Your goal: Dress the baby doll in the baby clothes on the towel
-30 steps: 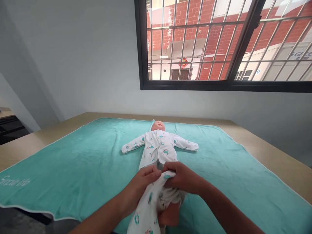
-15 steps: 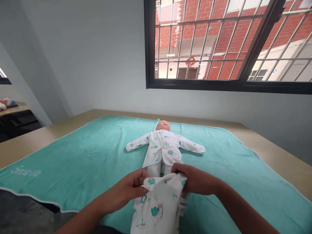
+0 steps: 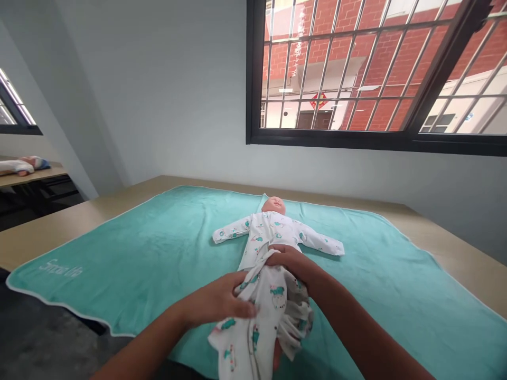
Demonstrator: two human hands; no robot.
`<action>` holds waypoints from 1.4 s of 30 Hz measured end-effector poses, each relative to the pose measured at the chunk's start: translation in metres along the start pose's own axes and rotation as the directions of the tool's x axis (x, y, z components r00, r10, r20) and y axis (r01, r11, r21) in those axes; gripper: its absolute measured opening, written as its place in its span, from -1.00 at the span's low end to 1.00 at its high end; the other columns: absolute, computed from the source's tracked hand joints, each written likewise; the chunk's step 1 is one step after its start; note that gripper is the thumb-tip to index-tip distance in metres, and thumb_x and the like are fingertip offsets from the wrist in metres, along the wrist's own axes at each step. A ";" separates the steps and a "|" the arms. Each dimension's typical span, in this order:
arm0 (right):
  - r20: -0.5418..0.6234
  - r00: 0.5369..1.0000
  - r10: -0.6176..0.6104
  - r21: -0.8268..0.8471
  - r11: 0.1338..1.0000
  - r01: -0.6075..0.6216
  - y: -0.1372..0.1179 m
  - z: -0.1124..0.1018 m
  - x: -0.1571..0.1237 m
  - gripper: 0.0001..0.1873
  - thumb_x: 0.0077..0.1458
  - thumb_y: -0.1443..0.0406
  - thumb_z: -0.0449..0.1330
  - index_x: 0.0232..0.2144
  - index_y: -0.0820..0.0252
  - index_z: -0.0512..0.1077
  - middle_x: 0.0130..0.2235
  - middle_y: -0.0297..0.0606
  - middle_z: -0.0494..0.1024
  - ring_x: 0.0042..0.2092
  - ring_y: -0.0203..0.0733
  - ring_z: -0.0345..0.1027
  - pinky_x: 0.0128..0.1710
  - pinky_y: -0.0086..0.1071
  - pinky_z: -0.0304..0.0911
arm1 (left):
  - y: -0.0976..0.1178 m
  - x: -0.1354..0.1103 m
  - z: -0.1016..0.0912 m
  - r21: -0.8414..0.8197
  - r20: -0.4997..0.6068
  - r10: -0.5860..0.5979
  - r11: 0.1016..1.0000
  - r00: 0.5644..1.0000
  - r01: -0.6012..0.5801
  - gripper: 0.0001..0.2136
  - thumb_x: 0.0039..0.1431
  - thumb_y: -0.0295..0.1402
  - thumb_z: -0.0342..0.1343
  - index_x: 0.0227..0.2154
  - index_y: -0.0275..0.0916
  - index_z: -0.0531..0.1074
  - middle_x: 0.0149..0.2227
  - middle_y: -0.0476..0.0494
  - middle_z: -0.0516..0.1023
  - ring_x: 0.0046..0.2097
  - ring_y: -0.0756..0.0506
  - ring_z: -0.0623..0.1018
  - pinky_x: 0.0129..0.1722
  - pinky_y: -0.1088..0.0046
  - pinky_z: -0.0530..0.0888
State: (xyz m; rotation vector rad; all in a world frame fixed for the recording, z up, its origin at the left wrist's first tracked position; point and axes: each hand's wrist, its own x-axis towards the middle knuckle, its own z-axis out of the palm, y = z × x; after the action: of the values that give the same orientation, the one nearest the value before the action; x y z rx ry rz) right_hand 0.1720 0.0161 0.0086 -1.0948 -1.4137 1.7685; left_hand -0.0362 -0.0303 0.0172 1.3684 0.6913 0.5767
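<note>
A baby doll [image 3: 274, 206] lies on its back, head away from me, in a white printed top [image 3: 273, 228] with both sleeves stretched out. Over its lower body I hold white baby pants [image 3: 263, 311] with green and pink prints. My left hand [image 3: 227, 301] pinches the cloth at its left side, thumb on top and fingers partly hidden. My right hand [image 3: 295, 264] grips the upper edge, close to the hem of the top. One pant leg is bunched up on the right, and a small reddish part, perhaps a foot [image 3: 277, 354], shows below it. The doll's legs are mostly hidden.
A green blanket [image 3: 158, 248] with white edging covers most of the wooden table [image 3: 79, 219]. Behind it are a wall and a barred window [image 3: 336, 134]. Another doll [image 3: 29, 163] lies on a far table at the left.
Both hands have carried the pants up toward the doll's top, the right hand farther. The cloth has turned and bunched on the right. The view has shifted slightly left.
</note>
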 end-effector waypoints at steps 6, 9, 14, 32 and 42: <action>0.064 0.996 -0.057 -0.077 0.995 0.062 0.005 0.005 -0.001 -0.63 -0.04 0.02 0.30 -0.38 0.21 0.44 -0.42 -0.35 0.48 -0.39 -0.28 0.30 -0.37 -0.41 0.20 | -0.015 0.009 -0.001 -0.345 -0.402 0.003 0.926 0.916 -0.155 -0.72 0.03 -0.23 0.30 -0.21 -0.24 0.48 -0.36 -0.06 0.57 -0.34 -0.08 0.54 -0.31 0.44 0.43; 0.216 0.976 -0.002 -0.338 0.938 0.077 -0.004 0.009 -0.007 -0.62 -0.13 0.08 0.39 -0.31 0.19 0.53 -0.30 -0.30 0.56 -0.25 -0.17 0.38 -0.24 -0.36 0.24 | -0.021 0.019 0.002 -0.403 -0.468 -0.017 0.894 0.884 -0.196 -0.76 0.02 -0.23 0.30 -0.32 -0.26 0.46 -0.47 0.00 0.52 -0.47 0.01 0.46 -0.44 0.54 0.36; 0.045 0.999 -0.021 -0.053 0.998 0.023 -0.005 0.011 0.001 -0.73 -0.12 0.24 0.32 -0.30 0.19 0.49 -0.34 -0.32 0.55 -0.29 -0.16 0.41 -0.29 -0.36 0.28 | -0.015 0.014 -0.004 -0.306 -0.283 0.017 0.946 0.959 -0.107 -0.66 0.02 -0.25 0.32 -0.15 -0.24 0.48 -0.31 -0.06 0.57 -0.28 -0.08 0.54 -0.26 0.48 0.41; 0.062 0.995 -0.078 0.080 0.994 0.073 -0.001 0.018 0.014 -0.70 -0.08 0.17 0.35 -0.31 0.23 0.49 -0.36 -0.29 0.56 -0.33 -0.18 0.43 -0.29 -0.35 0.31 | -0.022 0.000 -0.017 -0.266 -0.137 0.084 0.957 0.987 -0.119 -0.51 -0.07 -0.32 0.39 -0.03 -0.32 0.51 -0.16 -0.24 0.63 -0.16 -0.22 0.59 -0.17 0.36 0.47; 0.137 0.988 -0.069 0.012 0.998 0.068 -0.001 0.017 0.012 -0.59 -0.11 0.12 0.39 -0.22 0.22 0.51 -0.26 -0.24 0.57 -0.24 -0.13 0.44 -0.21 -0.30 0.33 | -0.030 0.009 -0.010 -0.580 -0.340 0.055 0.774 0.939 -0.255 -0.63 0.20 -0.25 0.15 -0.01 -0.37 0.48 -0.17 -0.32 0.63 -0.18 -0.22 0.61 -0.11 0.29 0.48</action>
State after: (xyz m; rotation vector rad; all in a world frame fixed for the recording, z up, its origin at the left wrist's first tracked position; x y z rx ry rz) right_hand 0.1512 0.0188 0.0081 -0.9248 -1.5067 1.8278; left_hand -0.0380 -0.0205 -0.0141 0.7185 0.5581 1.0655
